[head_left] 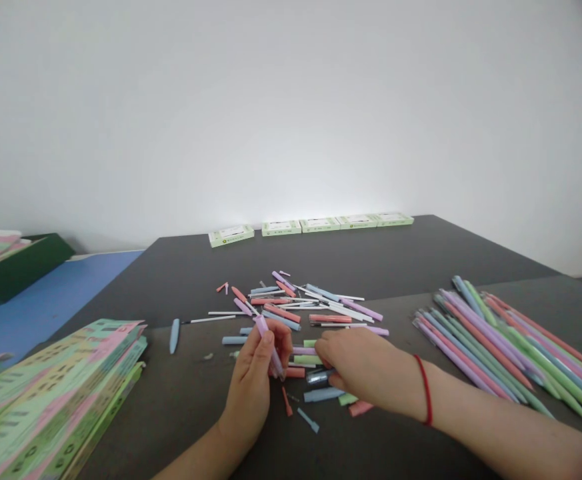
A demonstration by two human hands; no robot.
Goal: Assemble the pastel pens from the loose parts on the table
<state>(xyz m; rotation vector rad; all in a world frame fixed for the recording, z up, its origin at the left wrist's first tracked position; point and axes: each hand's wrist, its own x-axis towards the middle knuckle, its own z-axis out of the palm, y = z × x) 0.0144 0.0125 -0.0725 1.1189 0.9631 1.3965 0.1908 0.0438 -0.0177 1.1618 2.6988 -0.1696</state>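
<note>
My left hand (257,365) is closed around a purple pen barrel (269,347), which tilts with its upper end toward the pile. To its right, my right hand (358,360) reaches in low over the loose pen parts with curled fingers. Its fingertips are hidden, so I cannot tell what they hold. A dark clear-ended piece (319,377) and a light blue barrel (323,395) lie just below that hand. Beyond both hands spreads a pile of coloured barrels and white refills (343,310). Small clips, one red (287,402) and one blue (308,421), lie in front.
Several finished-looking pastel pens (491,340) lie bundled at the right. Printed flat cartons (55,393) are stacked at the left. Green-and-white boxes (319,225) line the far edge of the black table (191,280). A dark green bin (25,270) stands on a blue surface, far left.
</note>
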